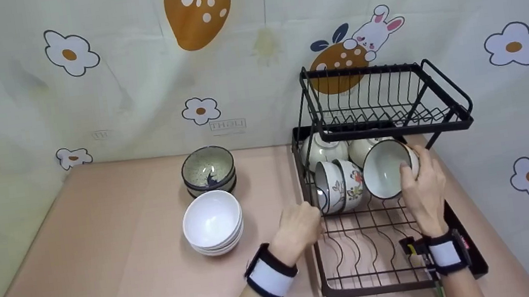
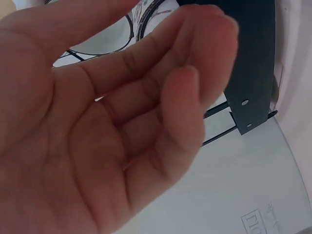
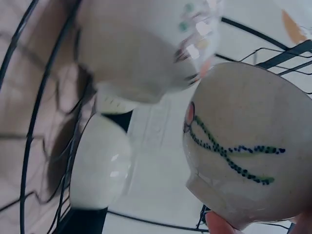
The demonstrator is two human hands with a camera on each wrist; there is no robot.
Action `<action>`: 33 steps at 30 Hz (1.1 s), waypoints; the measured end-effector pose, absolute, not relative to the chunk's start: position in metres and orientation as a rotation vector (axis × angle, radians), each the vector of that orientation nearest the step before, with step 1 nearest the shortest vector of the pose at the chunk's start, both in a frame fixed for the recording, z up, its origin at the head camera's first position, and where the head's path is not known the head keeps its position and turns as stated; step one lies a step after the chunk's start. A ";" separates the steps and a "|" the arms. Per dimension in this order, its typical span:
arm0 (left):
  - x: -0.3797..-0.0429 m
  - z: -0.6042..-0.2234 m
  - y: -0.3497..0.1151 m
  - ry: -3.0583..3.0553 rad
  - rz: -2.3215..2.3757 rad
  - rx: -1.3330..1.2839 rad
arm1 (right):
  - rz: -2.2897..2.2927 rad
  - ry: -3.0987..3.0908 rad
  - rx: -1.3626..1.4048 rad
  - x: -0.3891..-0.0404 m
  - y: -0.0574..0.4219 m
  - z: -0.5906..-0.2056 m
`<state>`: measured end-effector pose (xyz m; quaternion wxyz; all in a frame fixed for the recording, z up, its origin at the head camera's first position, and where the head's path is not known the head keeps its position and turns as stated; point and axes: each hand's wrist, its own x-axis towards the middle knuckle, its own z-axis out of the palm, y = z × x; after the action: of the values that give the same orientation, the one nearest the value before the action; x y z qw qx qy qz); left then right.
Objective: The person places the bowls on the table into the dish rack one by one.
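And here a bowl [image 1: 386, 171] is being held by the right hand [image 1: 425, 191], pinched at its right side, thumb over the rim and fingers behind. It is tilted, its pale inside turned up toward the head camera, above the lower tier of the rack [image 1: 365, 290]. Just to its left, two patterned bowls [image 1: 354, 190] are stood on edge, side by side; behind, two more bowls [image 1: 327, 149] are seated under the upper tier. At the rack's left edge, the left hand [image 1: 300, 225] is held with fingers loosely curled, palm bare; whether the frame is touched cannot be told. On the table [image 1: 129, 248], white bowls [image 1: 213, 221] are stacked before speckled bowls [image 1: 205, 164].
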<state>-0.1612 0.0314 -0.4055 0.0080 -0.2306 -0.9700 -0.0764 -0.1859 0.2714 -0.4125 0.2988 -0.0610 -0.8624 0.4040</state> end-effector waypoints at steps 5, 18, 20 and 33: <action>-0.162 -0.407 0.033 -3.058 -0.237 -0.711 | 0.949 -2.292 -0.214 -0.191 0.274 -0.420; -0.162 -0.408 0.034 -3.069 -0.155 -0.716 | 0.827 -2.381 -0.239 -0.197 0.275 -0.433; -0.162 -0.408 0.034 -3.079 -0.177 -0.722 | 0.816 -2.408 -0.248 -0.196 0.274 -0.434; -0.163 -0.406 0.034 -3.069 -0.161 -0.744 | 0.758 -2.552 -0.224 -0.204 0.264 -0.445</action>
<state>-0.1631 0.0339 -0.4065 -0.0101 -0.2352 -0.9706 -0.0511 -0.2043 0.2636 -0.4448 0.2327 -0.0815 -0.9290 0.2761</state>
